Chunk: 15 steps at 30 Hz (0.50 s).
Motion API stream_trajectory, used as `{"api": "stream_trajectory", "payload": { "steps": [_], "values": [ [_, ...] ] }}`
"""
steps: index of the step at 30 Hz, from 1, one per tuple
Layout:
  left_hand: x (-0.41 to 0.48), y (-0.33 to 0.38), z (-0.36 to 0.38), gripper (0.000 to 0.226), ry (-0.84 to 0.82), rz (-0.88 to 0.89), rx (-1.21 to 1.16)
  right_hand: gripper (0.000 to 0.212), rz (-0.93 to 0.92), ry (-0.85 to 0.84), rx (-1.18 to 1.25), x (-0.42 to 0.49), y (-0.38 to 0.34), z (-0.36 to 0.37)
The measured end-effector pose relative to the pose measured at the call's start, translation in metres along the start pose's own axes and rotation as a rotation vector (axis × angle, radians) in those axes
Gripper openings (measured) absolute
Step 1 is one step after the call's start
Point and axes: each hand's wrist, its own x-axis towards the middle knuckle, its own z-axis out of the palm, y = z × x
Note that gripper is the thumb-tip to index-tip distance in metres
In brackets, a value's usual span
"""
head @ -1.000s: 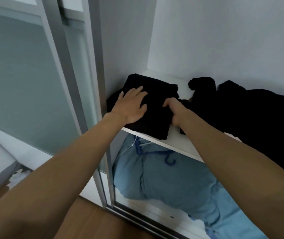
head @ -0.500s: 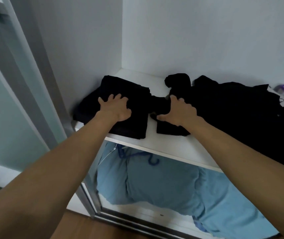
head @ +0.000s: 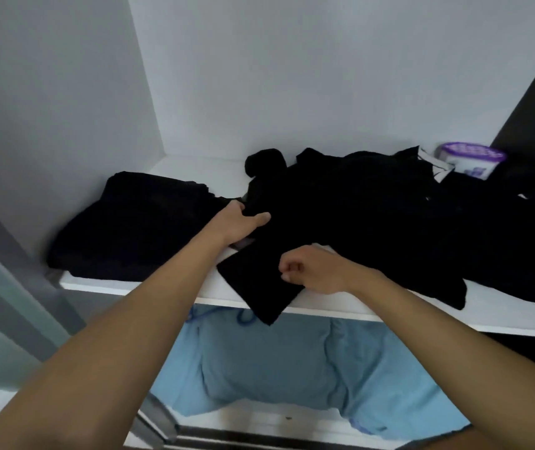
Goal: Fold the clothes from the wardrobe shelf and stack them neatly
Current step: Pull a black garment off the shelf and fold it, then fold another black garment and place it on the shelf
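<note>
The left hand (head: pixel 242 222) grips a limp black cloth garment (head: pixel 253 282) on the white wardrobe shelf (head: pixel 341 311), probably to pull it from the crumpled black pile (head: pixel 389 206); the right hand (head: pixel 313 271) curls over it, grip unclear.

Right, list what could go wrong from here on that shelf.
1. The black garment that the left hand grips hangs over the shelf edge; it could slide down onto the blue fabric.
2. It seems tangled with the loose pile, so a pull may drag more clothes forward.
3. The folded stack sits right beside that hand and could get rumpled.
</note>
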Motion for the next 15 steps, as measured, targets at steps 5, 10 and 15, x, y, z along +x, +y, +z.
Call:
{"api": "stream_trajectory", "payload": {
  "steps": [5,10,15],
  "values": [
    [0.012,0.026,0.053,0.098,-0.01,-0.049,0.122,0.013,-0.08,-0.129,0.122,-0.053,0.015,-0.005],
    [0.013,0.042,0.08,0.049,0.07,-0.043,0.359,0.01,-0.081,-0.069,0.202,-0.071,0.047,-0.009],
    [0.002,0.055,0.091,0.049,0.316,-0.032,0.362,0.005,-0.107,0.028,0.217,-0.072,0.071,-0.001]
  ]
}}
